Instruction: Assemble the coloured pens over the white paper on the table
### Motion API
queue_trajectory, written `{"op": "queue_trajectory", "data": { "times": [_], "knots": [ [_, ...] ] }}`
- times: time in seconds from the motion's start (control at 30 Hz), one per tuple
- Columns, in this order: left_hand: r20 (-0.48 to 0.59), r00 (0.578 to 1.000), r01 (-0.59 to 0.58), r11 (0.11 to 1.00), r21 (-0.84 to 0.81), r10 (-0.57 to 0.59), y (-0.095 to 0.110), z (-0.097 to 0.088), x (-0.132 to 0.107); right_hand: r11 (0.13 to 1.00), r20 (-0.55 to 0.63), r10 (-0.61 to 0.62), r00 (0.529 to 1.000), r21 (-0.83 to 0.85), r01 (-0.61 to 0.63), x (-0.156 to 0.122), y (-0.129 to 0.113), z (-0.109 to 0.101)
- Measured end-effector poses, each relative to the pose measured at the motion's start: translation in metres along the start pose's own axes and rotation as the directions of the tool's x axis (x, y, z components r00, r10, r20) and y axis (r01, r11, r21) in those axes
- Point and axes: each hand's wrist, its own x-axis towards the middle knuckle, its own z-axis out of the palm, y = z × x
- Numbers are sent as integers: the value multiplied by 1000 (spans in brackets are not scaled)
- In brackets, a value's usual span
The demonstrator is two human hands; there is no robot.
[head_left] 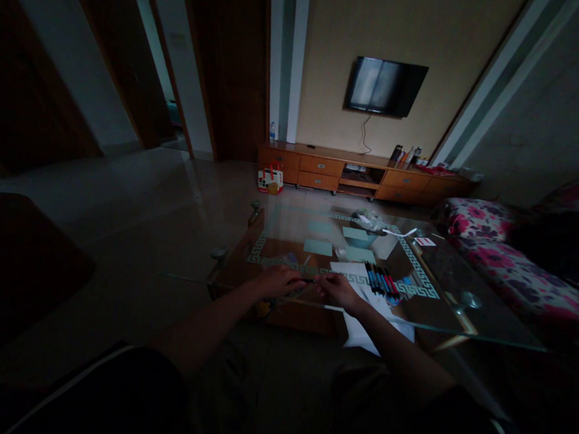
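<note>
My left hand [278,281] and my right hand [336,289] meet over the near edge of a glass coffee table [452,310]. Between them they hold a thin dark pen [308,281], one hand at each end. Just right of my right hand lies a row of several pens [382,280] with blue, black and red parts. White paper sheets [361,326] lie under my right wrist and hang over the table's edge.
Pale cards [318,247] and a small teal box [357,236] lie farther back on the glass. A floral sofa [506,261] stands at the right. A wooden TV cabinet [363,173] and wall TV [386,86] face me. A small carton [270,180] sits on the floor.
</note>
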Motion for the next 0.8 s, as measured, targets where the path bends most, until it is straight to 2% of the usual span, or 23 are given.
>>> {"op": "queue_trajectory", "data": {
  "times": [0.2, 0.43, 0.6, 0.8],
  "knots": [
    [5, 998, 56, 998, -12, -56, 4, -4, -3, 998, -44, -62, 997, -12, 62, 2, 2, -1],
    [43, 999, 3, 999, -34, -2, 6, -9, -4, 996, -105, -72, 992, 46, 77, -1, -3, 0],
    [31, 999, -7, 999, -35, 8, 6, -10, -4, 991, -103, -75, 992, 99, 85, -1, -4, 0],
    [14, 1000, 9, 999, -35, -8, 5, -7, -4, 996, -146, -69, 987, 43, 76, -1, -4, -2]
  ]
}}
